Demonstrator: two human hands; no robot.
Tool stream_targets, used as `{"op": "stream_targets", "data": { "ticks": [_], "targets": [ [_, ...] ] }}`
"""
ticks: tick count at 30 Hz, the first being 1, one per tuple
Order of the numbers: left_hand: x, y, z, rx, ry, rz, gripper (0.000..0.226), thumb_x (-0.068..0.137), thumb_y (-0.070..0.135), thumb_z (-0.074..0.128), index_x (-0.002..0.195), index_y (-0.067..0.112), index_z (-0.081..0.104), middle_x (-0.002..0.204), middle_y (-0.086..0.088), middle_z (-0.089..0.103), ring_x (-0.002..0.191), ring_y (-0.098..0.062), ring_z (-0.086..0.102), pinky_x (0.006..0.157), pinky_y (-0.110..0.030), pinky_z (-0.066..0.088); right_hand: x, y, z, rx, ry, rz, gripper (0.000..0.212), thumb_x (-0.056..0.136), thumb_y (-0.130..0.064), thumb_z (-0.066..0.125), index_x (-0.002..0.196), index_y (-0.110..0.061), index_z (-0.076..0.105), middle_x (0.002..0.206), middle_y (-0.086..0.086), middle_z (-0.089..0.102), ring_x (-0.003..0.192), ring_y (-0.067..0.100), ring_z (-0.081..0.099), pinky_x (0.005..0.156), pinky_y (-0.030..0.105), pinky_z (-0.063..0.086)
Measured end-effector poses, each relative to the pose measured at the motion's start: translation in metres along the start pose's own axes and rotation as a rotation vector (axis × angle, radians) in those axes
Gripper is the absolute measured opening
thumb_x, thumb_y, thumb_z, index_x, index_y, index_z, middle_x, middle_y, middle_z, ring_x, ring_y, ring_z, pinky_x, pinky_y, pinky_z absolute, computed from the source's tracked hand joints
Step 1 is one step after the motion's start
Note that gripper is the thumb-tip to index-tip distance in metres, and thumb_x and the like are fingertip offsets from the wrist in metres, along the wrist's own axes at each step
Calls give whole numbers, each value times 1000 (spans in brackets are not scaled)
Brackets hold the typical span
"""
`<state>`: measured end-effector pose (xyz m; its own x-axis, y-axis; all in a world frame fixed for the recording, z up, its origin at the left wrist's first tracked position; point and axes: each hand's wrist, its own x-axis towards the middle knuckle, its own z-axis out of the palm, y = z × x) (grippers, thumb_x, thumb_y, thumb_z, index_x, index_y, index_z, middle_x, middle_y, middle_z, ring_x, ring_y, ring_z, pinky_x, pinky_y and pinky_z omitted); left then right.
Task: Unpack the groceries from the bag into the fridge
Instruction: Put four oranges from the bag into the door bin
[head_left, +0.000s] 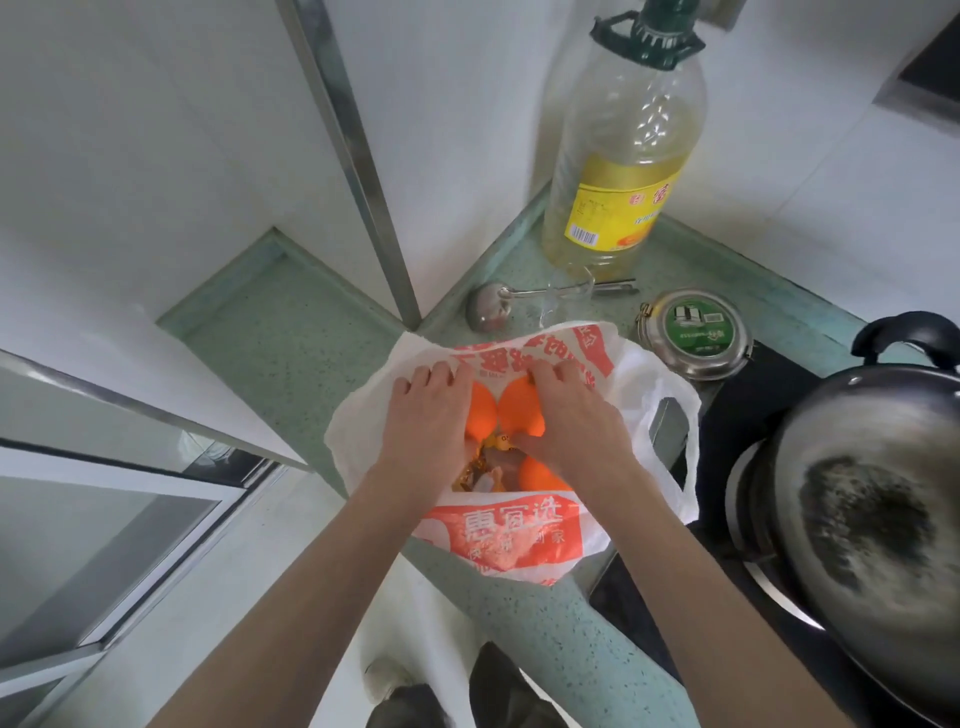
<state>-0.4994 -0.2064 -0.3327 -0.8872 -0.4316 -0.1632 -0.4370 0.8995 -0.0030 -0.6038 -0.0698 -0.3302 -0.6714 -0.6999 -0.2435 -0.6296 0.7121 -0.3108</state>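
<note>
A white plastic shopping bag (524, 540) with orange print lies open on the green speckled counter. Both my hands are inside its mouth. My left hand (423, 415) curls over one orange (479, 415). My right hand (566, 415) curls over a second orange (522, 410) beside it. A third orange (540, 478) lies nearer me under my right wrist. Crinkled gold-wrapped items (475, 475) sit low in the bag, partly hidden. No fridge is recognisable in view.
A large oil bottle (618, 156) stands at the back of the counter (519, 613). A metal ladle (498, 306) and a round steel tin (693, 332) lie behind the bag. A dark wok (872, 514) sits on the stove at right. White walls rise at left.
</note>
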Motion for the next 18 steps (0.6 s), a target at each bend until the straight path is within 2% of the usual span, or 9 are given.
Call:
{"op": "stream_targets", "data": {
  "ticks": [4,8,12,15,18],
  "targets": [
    [-28,6,-24,-346,-6,-75,74,80,48,77,139,22,41,129,-5,50,113,-28,59,93,-40,51,-36,4,-30,155,85,49,76,76,-40,81,138,-24,40,134,2,42,108,31,62,71,36,47],
    [-60,16,-47,-575,74,-97,72,77,49,80,136,25,45,126,0,44,103,-25,62,83,-35,52,-75,5,-55,293,174,37,77,73,-45,84,136,-31,41,130,-6,39,102,25,59,73,37,51],
    [-86,19,-62,-698,184,-110,81,74,55,81,139,34,39,135,5,40,114,-20,56,88,-31,52,-100,-1,-75,401,259,15,81,74,-47,84,140,-37,39,130,-11,37,105,15,47,80,35,47],
    [-105,19,-74,-772,284,-137,85,73,56,82,142,40,33,142,10,36,121,-16,50,92,-35,56,-111,-10,-89,440,308,-32,78,76,-48,83,139,-41,38,135,-13,44,114,16,47,90,42,50],
    [-124,18,-84,-841,385,-162,87,72,51,85,140,42,32,141,17,33,124,-13,46,90,-32,56,-120,-22,-100,441,350,-86,74,76,-49,84,136,-43,39,127,-20,46,110,16,50,89,40,50]
  ]
}}
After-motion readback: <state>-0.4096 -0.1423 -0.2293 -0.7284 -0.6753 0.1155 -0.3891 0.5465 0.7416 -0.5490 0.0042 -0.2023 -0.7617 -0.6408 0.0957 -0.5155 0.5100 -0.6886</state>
